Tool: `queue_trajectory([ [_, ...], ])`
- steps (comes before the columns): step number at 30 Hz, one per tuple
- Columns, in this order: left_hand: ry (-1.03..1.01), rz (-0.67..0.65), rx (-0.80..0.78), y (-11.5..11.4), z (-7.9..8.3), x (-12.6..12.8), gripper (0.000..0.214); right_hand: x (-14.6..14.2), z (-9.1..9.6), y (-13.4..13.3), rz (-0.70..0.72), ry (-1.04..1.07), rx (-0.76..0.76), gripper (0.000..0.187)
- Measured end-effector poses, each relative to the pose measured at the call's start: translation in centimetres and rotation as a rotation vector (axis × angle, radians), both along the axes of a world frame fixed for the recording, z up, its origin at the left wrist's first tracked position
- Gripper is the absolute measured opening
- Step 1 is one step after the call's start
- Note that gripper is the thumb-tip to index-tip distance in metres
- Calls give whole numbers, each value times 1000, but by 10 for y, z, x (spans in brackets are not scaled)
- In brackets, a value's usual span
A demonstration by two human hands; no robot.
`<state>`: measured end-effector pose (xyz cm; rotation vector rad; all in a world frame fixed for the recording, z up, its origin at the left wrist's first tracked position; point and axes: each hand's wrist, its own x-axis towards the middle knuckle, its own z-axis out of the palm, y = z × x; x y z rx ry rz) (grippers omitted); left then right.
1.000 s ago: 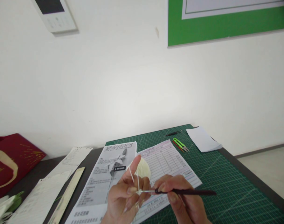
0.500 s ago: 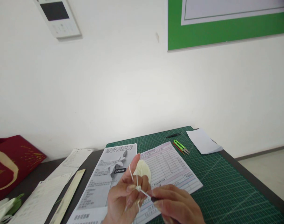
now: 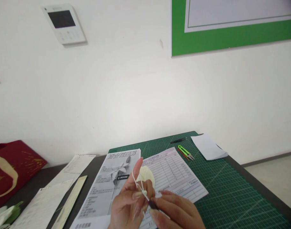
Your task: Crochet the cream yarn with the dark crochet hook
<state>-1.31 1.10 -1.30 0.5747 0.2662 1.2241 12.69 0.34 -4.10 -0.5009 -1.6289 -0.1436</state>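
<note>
In the head view my left hand pinches a small knot of white yarn between thumb and fingers. Its index finger points up, with a yarn strand looped round it. From the right, my right hand grips a crochet hook by its dark handle. The hook's thin shaft reaches to the knot; its tip is too small to make out. Behind my left hand sits a cream yarn ball, partly covered by the fingers. A short yarn tail hangs below the knot.
Printed sheets and a form lie on the green cutting mat. Green thread snips, tweezers and white paper lie farther back. To the left are a ruler, handwritten pages and a red bag.
My right hand has moved slightly left and down, bringing the hook's handle closer to the knot and steeper. The strands at my left index finger have drawn closer together.
</note>
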Motion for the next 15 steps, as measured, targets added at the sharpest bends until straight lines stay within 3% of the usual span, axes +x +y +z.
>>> queue_trajectory([
  [4, 67, 152, -37, -3, 4, 3, 60, -12, -8, 3, -70, -61, 24, 27],
  [10, 222, 335, -88, -11, 14, 4, 53, -19, -8, 2, -171, 6, 12, 26],
  [13, 252, 337, -50, -10, 16, 2, 47, -6, -5, 0, -92, 4, -11, 29],
  [15, 245, 291, -15, -9, 15, 1, 46, 7, 1, -1, 17, -107, -114, 31],
])
